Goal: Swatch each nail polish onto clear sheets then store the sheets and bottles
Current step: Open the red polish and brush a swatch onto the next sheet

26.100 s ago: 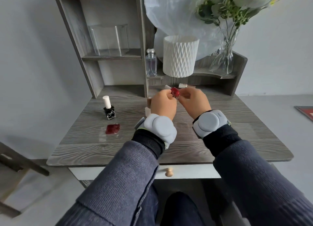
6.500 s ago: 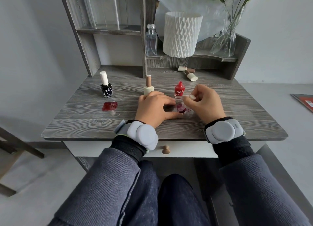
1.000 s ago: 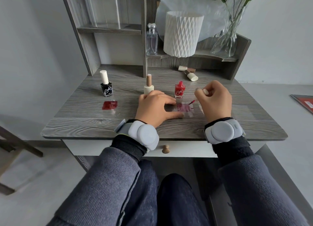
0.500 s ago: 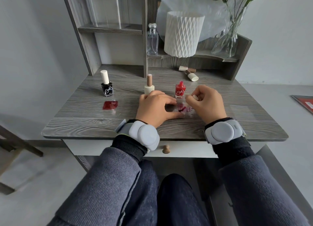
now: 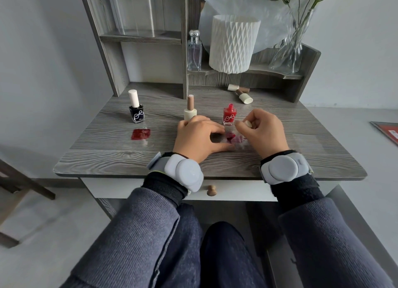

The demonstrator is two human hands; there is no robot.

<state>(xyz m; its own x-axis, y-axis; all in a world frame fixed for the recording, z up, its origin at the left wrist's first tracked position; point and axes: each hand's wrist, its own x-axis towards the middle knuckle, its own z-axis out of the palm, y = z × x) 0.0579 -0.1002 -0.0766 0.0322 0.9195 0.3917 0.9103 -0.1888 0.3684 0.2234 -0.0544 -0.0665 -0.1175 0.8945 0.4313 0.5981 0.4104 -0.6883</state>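
A: Two hands at mid-frame. What has each got?

B: The left hand [image 5: 198, 136] lies spread on the desk [image 5: 103, 158]. Its thumb and forefinger tips press down the sheet [image 5: 244, 146], and it grips nothing. The right hand [image 5: 266, 132] is curled, with thumb and forefinger pinching the white brush cap [image 5: 248, 124].

A: And the brush tip?

B: Cannot tell. The fingers hide it.

A: Where is that sheet?

B: Flat on the desk between the two hands, just right of centre, with a patchy red-pink swatch [image 5: 231, 137] on it.

A: Bottles?

B: The red bottle [image 5: 229, 115] stands uncapped just behind the sheet. The beige bottle [image 5: 190, 113], brown cap on, stands right behind the left knuckles, touching or not I cannot tell. The black bottle [image 5: 136, 113], white cap on, is upright at left-centre. A dark swatch [image 5: 141, 134] lies on the desk just in front of it. Two capped bottles [image 5: 245, 98] lie on their sides at the back of the desk, upper centre.

A: Anything else?

B: A bare sheet [image 5: 305, 140] lies near the desk's right edge, and a clear box [image 5: 137, 11] sits on the upper-left shelf. A perfume bottle [image 5: 194, 50], a white ribbed shade [image 5: 233, 44] and a glass vase [image 5: 286, 55] run along the top of the frame.
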